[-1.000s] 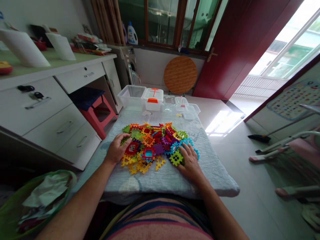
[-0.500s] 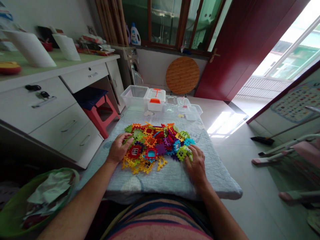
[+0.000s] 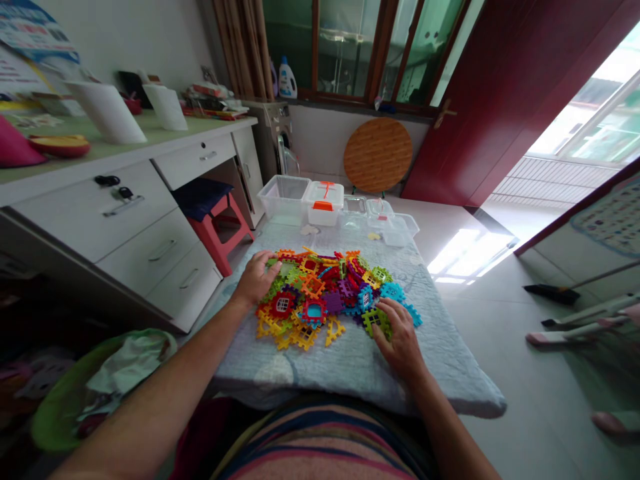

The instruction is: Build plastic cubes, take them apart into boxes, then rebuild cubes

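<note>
A heap of colourful plastic interlocking building tiles (image 3: 333, 302) lies on the cloth-covered table, with toothed squares, triangles and window pieces mixed together. At the heap's far left edge, my left hand (image 3: 257, 279) rests by the green tiles (image 3: 289, 269), its fingers slightly bent and thumb apart. My right hand (image 3: 401, 339) lies at the near right edge, fingers and thumb spread about a green window tile (image 3: 375, 321), touching it without a visible grip. Blue tiles (image 3: 393, 291) lie just beyond the right fingers. A yellow triangle tile (image 3: 335, 330) sits at the near edge.
Clear plastic boxes stand at the table's far end, including an open bin (image 3: 284, 200) and a lidded box with orange clasps (image 3: 325, 203). A red stool (image 3: 220, 220) and white drawers (image 3: 135, 233) are to the left, with a green basket (image 3: 65, 407) below.
The view has swung left. My left hand has slid away from me along the heap's edge. My right hand has loosened around the green tile, and more blue tiles show beside it.
</note>
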`<control>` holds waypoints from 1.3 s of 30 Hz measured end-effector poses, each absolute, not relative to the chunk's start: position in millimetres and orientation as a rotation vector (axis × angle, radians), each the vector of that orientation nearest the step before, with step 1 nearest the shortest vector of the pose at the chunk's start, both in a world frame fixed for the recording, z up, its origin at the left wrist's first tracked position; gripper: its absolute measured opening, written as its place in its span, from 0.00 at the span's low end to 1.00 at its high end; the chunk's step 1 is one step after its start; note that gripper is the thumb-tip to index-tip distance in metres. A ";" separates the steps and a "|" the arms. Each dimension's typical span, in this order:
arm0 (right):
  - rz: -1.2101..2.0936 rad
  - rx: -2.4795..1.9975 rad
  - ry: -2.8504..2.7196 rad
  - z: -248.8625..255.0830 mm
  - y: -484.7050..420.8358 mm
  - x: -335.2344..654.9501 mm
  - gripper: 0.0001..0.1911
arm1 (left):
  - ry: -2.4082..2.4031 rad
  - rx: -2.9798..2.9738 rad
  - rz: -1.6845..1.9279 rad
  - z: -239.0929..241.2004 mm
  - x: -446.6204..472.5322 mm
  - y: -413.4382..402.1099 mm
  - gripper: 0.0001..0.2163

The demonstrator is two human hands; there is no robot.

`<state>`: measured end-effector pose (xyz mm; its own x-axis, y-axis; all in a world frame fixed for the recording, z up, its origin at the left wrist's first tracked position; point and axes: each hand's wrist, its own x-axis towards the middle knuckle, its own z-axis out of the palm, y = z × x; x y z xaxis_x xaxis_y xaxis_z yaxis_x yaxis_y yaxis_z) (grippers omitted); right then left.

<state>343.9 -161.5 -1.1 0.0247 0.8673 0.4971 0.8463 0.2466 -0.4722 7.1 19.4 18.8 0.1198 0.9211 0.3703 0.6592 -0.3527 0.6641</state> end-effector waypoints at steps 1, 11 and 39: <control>0.020 -1.582 -1.791 -1.2 -161.1 343.7 0.18 | 1.540 2.100 1.038 20.7 8.7 28.5 0.21; 0.050 -1.641 -1.836 -4.0 -161.2 345.1 0.19 | 1.388 2.368 0.639 14.6 15.8 63.3 0.24; 0.506 -1.920 -1.864 43.6 10.4 354.8 0.23 | 1.073 2.504 0.251 45.6 90.3 88.9 0.21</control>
<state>354.8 10.4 43.6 0.0379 0.9989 0.0274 0.8481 -0.0176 -0.5295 90.3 88.9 45.6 0.6886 0.7252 0.0059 0.6528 -0.6234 0.4304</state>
